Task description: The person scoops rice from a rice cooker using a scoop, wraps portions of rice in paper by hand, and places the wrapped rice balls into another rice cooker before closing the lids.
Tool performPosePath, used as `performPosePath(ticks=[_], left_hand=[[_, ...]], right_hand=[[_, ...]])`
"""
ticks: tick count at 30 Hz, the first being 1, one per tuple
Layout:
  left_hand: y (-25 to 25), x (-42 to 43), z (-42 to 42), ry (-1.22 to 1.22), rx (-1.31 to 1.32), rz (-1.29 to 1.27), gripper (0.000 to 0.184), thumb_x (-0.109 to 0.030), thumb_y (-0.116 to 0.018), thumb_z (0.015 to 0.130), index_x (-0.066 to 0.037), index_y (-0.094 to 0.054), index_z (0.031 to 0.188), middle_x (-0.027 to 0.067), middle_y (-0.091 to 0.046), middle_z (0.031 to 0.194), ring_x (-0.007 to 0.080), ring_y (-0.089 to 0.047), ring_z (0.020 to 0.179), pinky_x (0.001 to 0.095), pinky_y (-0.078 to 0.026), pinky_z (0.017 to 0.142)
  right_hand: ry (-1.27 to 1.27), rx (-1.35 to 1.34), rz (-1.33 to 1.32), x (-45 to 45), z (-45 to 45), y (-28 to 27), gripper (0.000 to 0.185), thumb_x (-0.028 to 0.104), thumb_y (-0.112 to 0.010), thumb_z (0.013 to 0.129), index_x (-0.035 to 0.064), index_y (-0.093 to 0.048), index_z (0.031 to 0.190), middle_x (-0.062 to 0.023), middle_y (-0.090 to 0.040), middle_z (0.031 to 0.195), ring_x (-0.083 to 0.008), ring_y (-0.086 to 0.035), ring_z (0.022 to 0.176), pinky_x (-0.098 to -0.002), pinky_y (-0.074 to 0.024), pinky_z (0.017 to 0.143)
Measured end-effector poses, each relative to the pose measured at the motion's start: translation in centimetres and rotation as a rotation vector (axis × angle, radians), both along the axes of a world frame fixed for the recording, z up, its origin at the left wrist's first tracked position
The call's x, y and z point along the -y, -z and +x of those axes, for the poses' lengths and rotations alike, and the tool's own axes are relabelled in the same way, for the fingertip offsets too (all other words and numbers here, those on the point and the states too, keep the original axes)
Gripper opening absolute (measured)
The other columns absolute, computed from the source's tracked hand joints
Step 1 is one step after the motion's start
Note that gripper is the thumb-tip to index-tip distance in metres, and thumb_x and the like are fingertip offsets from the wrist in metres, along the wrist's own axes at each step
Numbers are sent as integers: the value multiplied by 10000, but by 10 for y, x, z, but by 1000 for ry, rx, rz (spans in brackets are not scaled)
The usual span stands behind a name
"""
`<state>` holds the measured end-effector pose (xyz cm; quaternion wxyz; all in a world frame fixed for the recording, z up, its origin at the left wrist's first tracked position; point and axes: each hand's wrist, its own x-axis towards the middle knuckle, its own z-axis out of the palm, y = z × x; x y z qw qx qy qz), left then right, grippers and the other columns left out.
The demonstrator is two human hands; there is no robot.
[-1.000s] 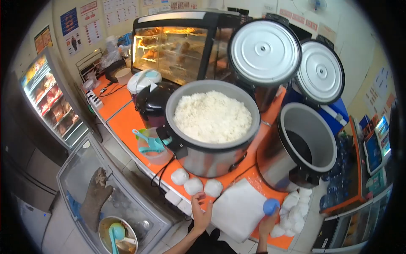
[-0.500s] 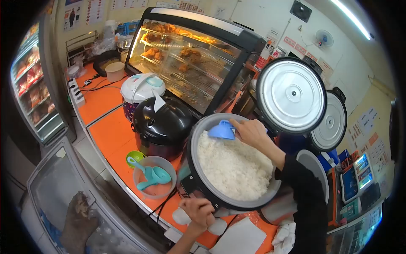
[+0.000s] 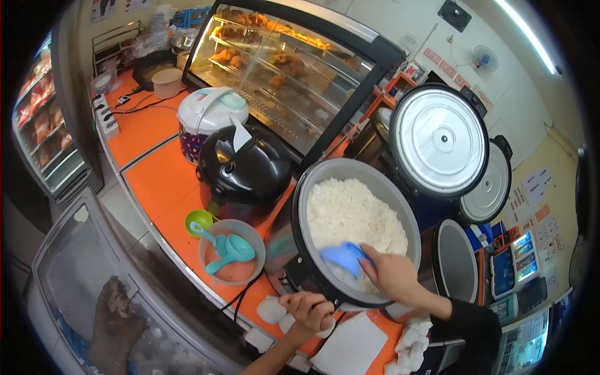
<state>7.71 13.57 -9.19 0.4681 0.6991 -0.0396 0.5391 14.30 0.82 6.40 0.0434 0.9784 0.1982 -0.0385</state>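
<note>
A large rice cooker (image 3: 289,234) stands open in the middle of the head view, its grey inner pot filled with white cooked rice (image 3: 356,209). My right hand (image 3: 394,275) is closed around a blue rice scoop (image 3: 344,257), whose bowl dips into the rice at the pot's near side. At the cooker's lower front edge, the fingers of my left hand (image 3: 309,312) are curled against the rim and seem to grip it. The cooker leans towards me.
Left of the cooker are a clear tub (image 3: 206,250) with teal scoops, a black rice cooker (image 3: 244,175) and a white-lidded cooker (image 3: 209,106). Behind stands a heated display case (image 3: 275,69) of fried food. Raised lids (image 3: 440,140) and another open pot (image 3: 456,262) are to the right.
My right hand has brought the blue scoop from the pot's far side to its near side. The cooker has tilted towards me, and my left hand has shifted slightly right.
</note>
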Motion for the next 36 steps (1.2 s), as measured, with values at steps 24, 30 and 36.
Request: performPosePath(ticks=[24, 30, 36], left_hand=[[21, 43, -85, 354, -34, 229, 312, -154, -526, 767, -65, -388, 1033, 121, -394, 1079, 288, -382, 1034, 454, -301, 958], [106, 129, -77, 1077, -615, 1181, 865, -308, -807, 537, 3, -427, 1249, 130, -371, 1362, 276, -299, 1305, 427, -234, 1068], [159, 158, -69, 1077, -845, 1323, 1205, -259, -859, 333, 50, -279, 1343, 151, -261, 1435, 269, -236, 1342, 389, -202, 1093]], right_hand=[[982, 24, 1746, 142, -208, 68, 292, 241, -382, 958, 0, -546, 961, -73, -534, 664, -154, -531, 501, -266, -450, 483], [918, 584, 278, 120, -298, 271, 547, 107, -526, 865, 164, -345, 1379, -92, -558, 736, -203, -576, 563, -326, -444, 480], [1048, -34, 456, 126, -276, 243, 476, 191, -585, 823, 301, -456, 1268, -101, -563, 751, -277, -589, 554, -395, -462, 487]])
